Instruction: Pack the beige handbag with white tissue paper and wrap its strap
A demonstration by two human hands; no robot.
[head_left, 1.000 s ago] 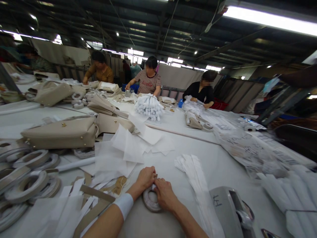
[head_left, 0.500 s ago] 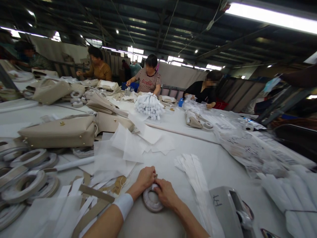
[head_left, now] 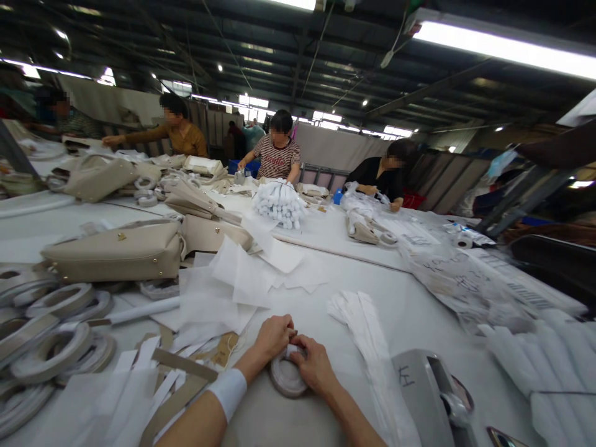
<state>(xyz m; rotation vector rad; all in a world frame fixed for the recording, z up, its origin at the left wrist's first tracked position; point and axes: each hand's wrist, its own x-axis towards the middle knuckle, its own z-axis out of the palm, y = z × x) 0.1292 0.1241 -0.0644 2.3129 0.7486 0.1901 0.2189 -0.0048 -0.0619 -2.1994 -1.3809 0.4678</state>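
Observation:
Both my hands meet over a coiled strap roll [head_left: 285, 379] lying flat on the white table [head_left: 410, 310] close to me. My left hand [head_left: 274, 336] is closed, pinching the roll's far edge, and a white band wraps that wrist. My right hand [head_left: 314, 366] curls over the roll's right side, fingers closed on it. A fan of white paper strips [head_left: 361, 316] lies just right of my hands. Loose white tissue sheets [head_left: 233, 279] lie just beyond my left hand.
Several coiled strap rolls [head_left: 51, 335] pile at the left, with beige handbags [head_left: 114, 251] behind them. A grey tape dispenser [head_left: 431, 394] stands at the lower right beside rolled white paper [head_left: 544, 366]. Three people [head_left: 278, 152] work at the table's far side.
My hands stay on the roll with only small finger shifts. The view has tilted slightly. The person at the far left has stretched an arm out to the left.

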